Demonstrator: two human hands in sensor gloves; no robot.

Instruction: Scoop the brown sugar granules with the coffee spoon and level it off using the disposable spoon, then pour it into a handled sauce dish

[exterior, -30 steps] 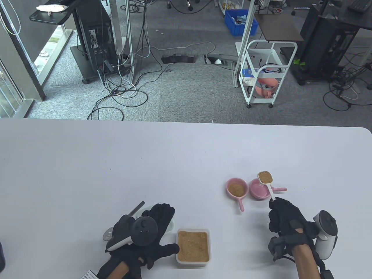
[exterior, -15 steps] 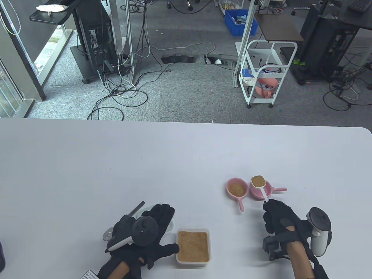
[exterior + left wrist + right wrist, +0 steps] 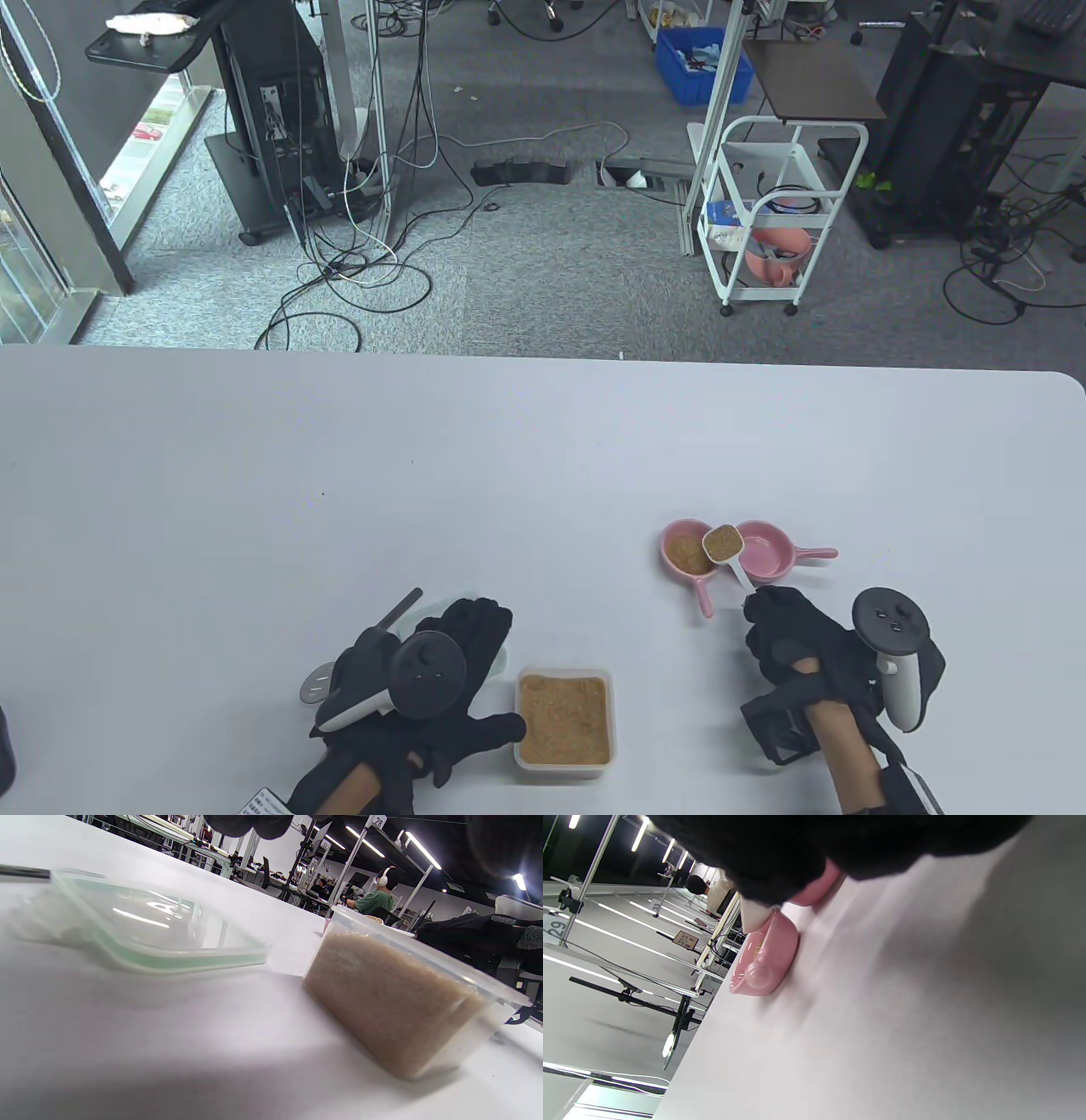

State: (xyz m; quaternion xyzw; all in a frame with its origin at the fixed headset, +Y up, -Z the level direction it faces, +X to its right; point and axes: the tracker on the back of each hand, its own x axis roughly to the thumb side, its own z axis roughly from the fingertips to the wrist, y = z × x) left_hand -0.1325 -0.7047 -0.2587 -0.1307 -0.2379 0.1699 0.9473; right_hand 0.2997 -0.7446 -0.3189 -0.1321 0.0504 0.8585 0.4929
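Observation:
My right hand (image 3: 785,632) pinches the handle of the white coffee spoon (image 3: 728,549), whose bowl is full of brown sugar. The bowl hovers between two pink handled sauce dishes: the left dish (image 3: 689,553) holds sugar, the right dish (image 3: 768,552) looks empty. In the right wrist view one pink dish (image 3: 763,957) lies just below my gloved fingers. The clear sugar container (image 3: 564,720) stands near the front edge, also in the left wrist view (image 3: 398,1001). My left hand (image 3: 441,671) rests flat, fingers straight, on the container's clear lid (image 3: 148,929). A dark spoon handle (image 3: 400,611) sticks out from under that hand.
A round grey disc (image 3: 316,683) lies beside my left hand. A printed label (image 3: 263,802) peeks in at the bottom edge. The white table (image 3: 424,475) stretches bare to its far edge; beyond are carpet, cables and a white cart (image 3: 776,221).
My right hand has carried the filled coffee spoon leftward, from over the right pink dish to the gap between the two dishes. The left hand has not moved.

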